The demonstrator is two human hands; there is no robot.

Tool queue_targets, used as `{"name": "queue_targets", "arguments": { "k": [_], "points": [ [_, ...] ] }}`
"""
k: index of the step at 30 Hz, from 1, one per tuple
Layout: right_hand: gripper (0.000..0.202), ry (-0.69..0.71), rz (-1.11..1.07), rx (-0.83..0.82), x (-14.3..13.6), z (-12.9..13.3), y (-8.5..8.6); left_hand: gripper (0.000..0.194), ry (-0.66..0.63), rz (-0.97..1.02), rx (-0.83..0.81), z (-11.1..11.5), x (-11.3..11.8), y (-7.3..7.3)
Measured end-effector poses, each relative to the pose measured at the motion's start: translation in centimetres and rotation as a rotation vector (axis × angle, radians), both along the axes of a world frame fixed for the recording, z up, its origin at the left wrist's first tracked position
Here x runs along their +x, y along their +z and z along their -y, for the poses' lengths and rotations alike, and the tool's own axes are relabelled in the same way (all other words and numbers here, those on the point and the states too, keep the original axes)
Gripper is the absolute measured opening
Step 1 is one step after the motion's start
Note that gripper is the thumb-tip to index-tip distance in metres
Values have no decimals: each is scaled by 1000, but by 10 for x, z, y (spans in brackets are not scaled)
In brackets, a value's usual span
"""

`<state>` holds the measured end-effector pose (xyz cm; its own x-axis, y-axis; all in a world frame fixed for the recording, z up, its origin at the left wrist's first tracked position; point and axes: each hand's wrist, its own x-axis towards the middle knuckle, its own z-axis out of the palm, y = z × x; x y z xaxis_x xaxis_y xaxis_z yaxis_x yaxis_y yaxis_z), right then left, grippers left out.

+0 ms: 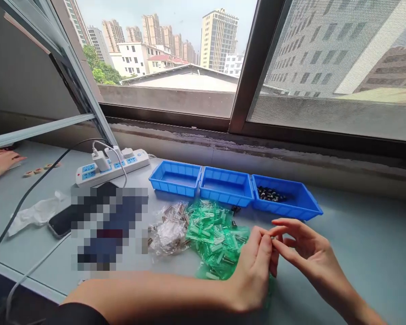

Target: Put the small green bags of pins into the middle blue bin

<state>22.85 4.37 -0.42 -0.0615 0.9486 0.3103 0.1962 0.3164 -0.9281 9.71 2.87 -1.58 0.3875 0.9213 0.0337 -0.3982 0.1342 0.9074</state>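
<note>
My left hand (253, 266) is closed, thumb pressed against its bent fingers, over the right edge of a pile of small green plastic packets (211, 232). My right hand (307, 250) meets it fingertip to fingertip, its thumb and forefinger pinched together. Whatever is between the fingers is too small and too covered to name. The green packets hold pale and metallic slim pieces. Left of them lies a heap of clear packets (171, 230) with metal-looking parts. Behind the piles stand three joined blue bins; the right bin (291, 207) contains small dark parts (270, 194).
The middle bin (226, 196) and left bin (176, 183) stand along the windowsill. A power strip (113, 168) with plugs and cables, a phone (62, 221), crumpled white plastic (37, 212) and a pixelated area lie leftward. Another person's hand (2, 162) rests beyond a metal frame (88, 101).
</note>
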Motion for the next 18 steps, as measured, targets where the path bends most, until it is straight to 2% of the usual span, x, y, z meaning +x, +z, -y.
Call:
{"name": "queue_targets", "arguments": {
  "k": [4, 11, 18],
  "points": [
    [22, -14, 56, 34, -2, -2, 7, 56, 27, -6, 5, -2, 0, 5],
    [38, -99, 86, 91, -5, -8, 7, 57, 34, 46, -14, -6, 1, 8],
    [32, -62, 139, 170, -6, -6, 13, 54, 60, 14, 23, -7, 2, 10]
  ]
}}
